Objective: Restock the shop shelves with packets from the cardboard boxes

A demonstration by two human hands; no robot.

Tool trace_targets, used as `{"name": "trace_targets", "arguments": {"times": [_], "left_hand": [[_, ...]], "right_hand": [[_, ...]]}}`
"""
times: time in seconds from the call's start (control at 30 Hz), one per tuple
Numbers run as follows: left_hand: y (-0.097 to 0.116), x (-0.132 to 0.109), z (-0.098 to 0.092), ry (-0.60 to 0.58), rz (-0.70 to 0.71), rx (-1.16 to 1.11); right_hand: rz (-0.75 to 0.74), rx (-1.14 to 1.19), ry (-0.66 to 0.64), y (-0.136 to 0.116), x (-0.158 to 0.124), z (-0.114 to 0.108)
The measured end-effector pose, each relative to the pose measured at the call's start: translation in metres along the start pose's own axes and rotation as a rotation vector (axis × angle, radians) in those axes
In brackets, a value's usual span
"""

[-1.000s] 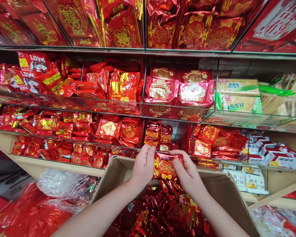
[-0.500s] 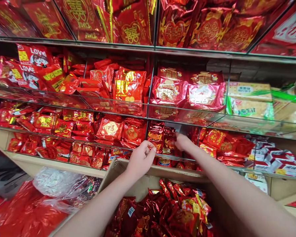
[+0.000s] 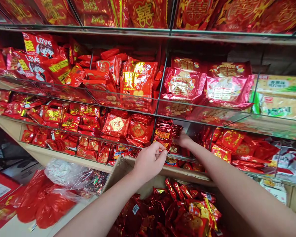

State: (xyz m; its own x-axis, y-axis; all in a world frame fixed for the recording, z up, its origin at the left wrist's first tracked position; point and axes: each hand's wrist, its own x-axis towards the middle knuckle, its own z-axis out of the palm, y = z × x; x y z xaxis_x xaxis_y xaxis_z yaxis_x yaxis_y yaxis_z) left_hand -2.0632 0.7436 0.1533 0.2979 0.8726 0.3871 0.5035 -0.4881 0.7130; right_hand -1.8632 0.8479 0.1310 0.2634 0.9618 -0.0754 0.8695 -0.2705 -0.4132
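My left hand [image 3: 151, 161] is at the lower shelf's clear front edge, its fingers curled together beside a stack of dark red shiny packets [image 3: 163, 131]. Whether anything is pinched in it is too small to tell. To the right, my right hand [image 3: 185, 140] reaches into the same compartment, its fingertips hidden among more dark red packets [image 3: 177, 130]. Below both hands stands an open cardboard box [image 3: 187, 172], with many red foil packets [image 3: 172, 210] inside.
Shelves of red packets run across the view, split by clear dividers [image 3: 162, 82]. Pale green-edged packs [image 3: 281, 95] are at the right. Red plastic bags [image 3: 45, 204] and a clear bag [image 3: 64, 172] lie at the lower left.
The view has shifted, so the shelves and hands appear further right. My right hand's fingers have gone deeper among the packets. My left hand remains near the shelf edge.
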Motion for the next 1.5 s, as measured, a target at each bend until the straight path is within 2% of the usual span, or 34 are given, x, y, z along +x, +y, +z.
{"name": "trace_targets", "arguments": {"times": [0.13,0.4,0.57,0.63,0.7,0.8,0.83,0.87,0.9,0.93,1.0,1.1,1.13,1.2,1.27,1.33,1.43,1.5], "left_hand": [[0.001,-0.001,0.000,0.002,0.004,0.013],[0.000,-0.004,0.001,-0.009,0.030,0.030],[-0.001,0.000,-0.001,-0.011,0.026,-0.006],[-0.001,0.000,-0.001,0.002,0.024,-0.060],[-0.002,0.000,-0.001,0.008,0.026,-0.131],[-0.006,0.001,0.002,-0.018,0.044,-0.201],[-0.008,0.001,0.003,-0.032,0.048,-0.210],[-0.009,0.002,0.004,-0.046,0.050,-0.214],[-0.009,0.002,0.005,-0.056,0.051,-0.212],[-0.010,0.002,0.006,-0.063,0.052,-0.210],[-0.010,0.001,0.007,-0.062,0.057,-0.211],[-0.011,0.000,0.008,-0.041,0.067,-0.248],[-0.011,0.000,0.008,-0.031,0.066,-0.261],[-0.011,-0.001,0.007,-0.018,0.057,-0.280],[-0.011,-0.001,0.005,-0.016,0.043,-0.295],[-0.011,0.000,0.004,-0.024,0.036,-0.308],[-0.009,0.000,0.001,-0.027,0.028,-0.316],[-0.008,-0.001,-0.002,-0.028,0.013,-0.343]], "right_hand": [[-0.024,0.062,-0.013,0.008,0.003,0.003],[0.025,0.255,0.083,0.016,-0.006,0.004],[-0.008,0.106,0.126,0.006,-0.012,-0.012],[-0.099,0.024,0.181,-0.001,-0.030,-0.023],[-0.243,0.059,0.321,-0.007,-0.063,-0.029],[-0.621,0.235,0.567,-0.009,-0.130,-0.021],[-0.802,0.232,0.525,-0.009,-0.153,-0.012],[-0.971,0.193,0.371,-0.009,-0.174,0.000],[-1.056,0.128,0.191,-0.010,-0.191,0.014],[-1.057,0.052,0.029,-0.013,-0.205,0.030],[-0.935,-0.062,-0.210,-0.024,-0.219,0.063],[-0.652,-0.225,-0.396,-0.047,-0.217,0.102],[-0.582,-0.275,-0.423,-0.053,-0.214,0.112],[-0.531,-0.346,-0.466,-0.063,-0.210,0.127],[-0.559,-0.338,-0.458,-0.065,-0.211,0.138],[-0.594,-0.239,-0.391,-0.063,-0.217,0.146],[-0.631,-0.003,-0.321,-0.055,-0.228,0.143],[-0.674,0.173,-0.346,-0.050,-0.235,0.123]]}}
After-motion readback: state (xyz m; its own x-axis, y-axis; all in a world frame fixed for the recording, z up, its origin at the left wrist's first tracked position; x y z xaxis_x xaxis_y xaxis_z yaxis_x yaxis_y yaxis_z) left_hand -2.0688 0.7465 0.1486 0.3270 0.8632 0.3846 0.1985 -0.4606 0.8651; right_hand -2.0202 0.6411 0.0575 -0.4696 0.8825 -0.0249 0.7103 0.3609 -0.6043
